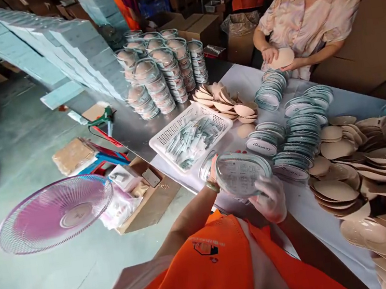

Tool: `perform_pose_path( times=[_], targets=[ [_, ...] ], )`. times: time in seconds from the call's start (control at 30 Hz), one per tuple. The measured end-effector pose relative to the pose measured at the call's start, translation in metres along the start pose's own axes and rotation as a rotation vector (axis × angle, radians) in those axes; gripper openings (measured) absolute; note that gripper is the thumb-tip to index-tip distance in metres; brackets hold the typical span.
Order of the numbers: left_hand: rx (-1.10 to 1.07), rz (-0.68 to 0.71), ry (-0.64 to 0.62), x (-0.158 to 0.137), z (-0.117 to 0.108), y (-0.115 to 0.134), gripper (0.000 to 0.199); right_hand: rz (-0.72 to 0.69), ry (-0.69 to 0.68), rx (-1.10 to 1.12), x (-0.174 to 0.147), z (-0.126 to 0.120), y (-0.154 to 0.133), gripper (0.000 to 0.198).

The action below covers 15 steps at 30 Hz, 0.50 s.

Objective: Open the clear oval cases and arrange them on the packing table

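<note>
In front of my chest I hold a clear oval plastic case [241, 174] with small printed text on its face, tilted toward me. My left hand [214, 174] grips its left side from behind, and most of those fingers are hidden by the case. On my right hand [270, 198] is a whitish glove; its fingers press the lower right edge of the case. Just beyond stand stacks of flat oval cases [262, 145] with printed faces. A white perforated basket [156, 145] of small printed packets [192, 139] lies beyond my left hand.
Beige moulded cups are heaped at the right [335, 190] and behind the basket [222, 100]. Filled cases [149, 80] are stacked at the back. A fan [57, 212] and an open carton [154, 199] stand left of the table. A co-worker [309, 23] handles a cup opposite.
</note>
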<state>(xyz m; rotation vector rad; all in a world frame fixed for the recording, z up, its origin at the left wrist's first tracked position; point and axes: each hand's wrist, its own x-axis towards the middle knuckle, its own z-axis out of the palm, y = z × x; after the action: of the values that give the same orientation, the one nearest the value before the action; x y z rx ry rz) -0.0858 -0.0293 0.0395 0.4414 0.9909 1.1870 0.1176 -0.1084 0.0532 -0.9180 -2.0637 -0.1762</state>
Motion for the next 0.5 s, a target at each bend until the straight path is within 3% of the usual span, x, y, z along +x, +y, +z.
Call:
perform_pose_path(
  times=[0.07,0.13,0.2,0.27,0.3,0.37,0.43,0.5],
  targets=[
    [-0.03,-0.091,-0.018,0.01,-0.001,0.002,0.07,0.111,0.087,-0.061,0.004,0.012,0.036,0.021],
    [-0.019,-0.096,0.046,0.018,-0.003,0.0,0.06,0.333,0.035,-0.096,0.012,0.026,0.08,0.021],
    [0.087,-0.005,0.149,0.02,-0.009,-0.005,0.055,0.527,-0.171,-0.117,0.023,0.04,0.123,0.022],
    [0.324,0.138,0.161,0.017,-0.015,-0.011,0.055,0.62,-0.419,-0.163,0.034,0.051,0.155,0.022],
    [0.486,0.211,0.098,0.014,-0.017,-0.014,0.056,0.648,-0.514,-0.197,0.038,0.054,0.166,0.023],
    [0.848,0.329,-0.145,0.008,-0.018,-0.021,0.067,0.7,-0.596,-0.257,0.038,0.054,0.176,0.023],
    [1.216,0.407,-0.431,0.002,-0.012,-0.029,0.09,0.749,-0.507,-0.262,0.024,0.045,0.168,0.023],
    [1.525,0.447,-0.65,-0.002,-0.001,-0.039,0.112,0.797,-0.306,-0.208,-0.005,0.032,0.142,0.03]
  ],
)
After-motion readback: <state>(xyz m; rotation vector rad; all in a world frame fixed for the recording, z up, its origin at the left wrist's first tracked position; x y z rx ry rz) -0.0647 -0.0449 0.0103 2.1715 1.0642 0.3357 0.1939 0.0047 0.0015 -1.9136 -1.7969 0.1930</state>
